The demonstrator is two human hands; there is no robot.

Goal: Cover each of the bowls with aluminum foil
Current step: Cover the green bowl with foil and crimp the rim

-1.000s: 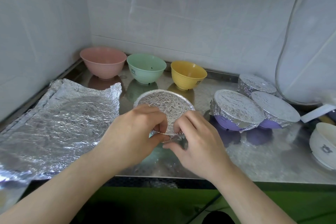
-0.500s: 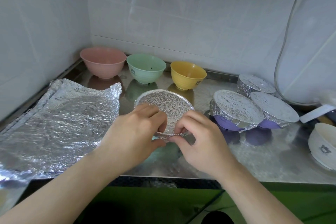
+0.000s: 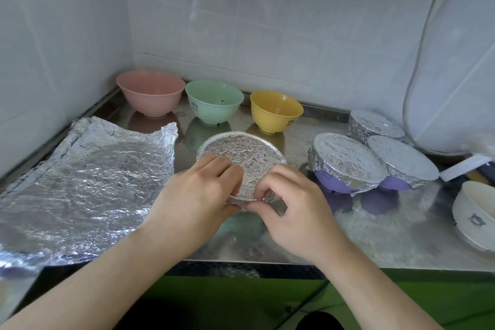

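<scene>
Foil [image 3: 242, 154] is stretched over the bowl [image 3: 235, 218] at the middle of the counter [image 3: 375, 236], and its near edge is pinched by both hands. The left hand [image 3: 197, 195] holds the edge from the left with curled fingers, the right hand [image 3: 292, 206] from the right, thumb and forefinger closed on the crumpled fold. The two pinches almost meet at the near rim, so the loose foil lies directly between them, and both hands are equally near to it.

The bowl stands upright with its mouth pointing up. It is round, so no long axis can be named; the fold runs along the rim, left to right.

Probably the fold must be pressed down under the rim next.

Pink [image 3: 151, 92], green [image 3: 214, 100] and yellow [image 3: 276, 110] bowls behind are not yet covered.
</scene>
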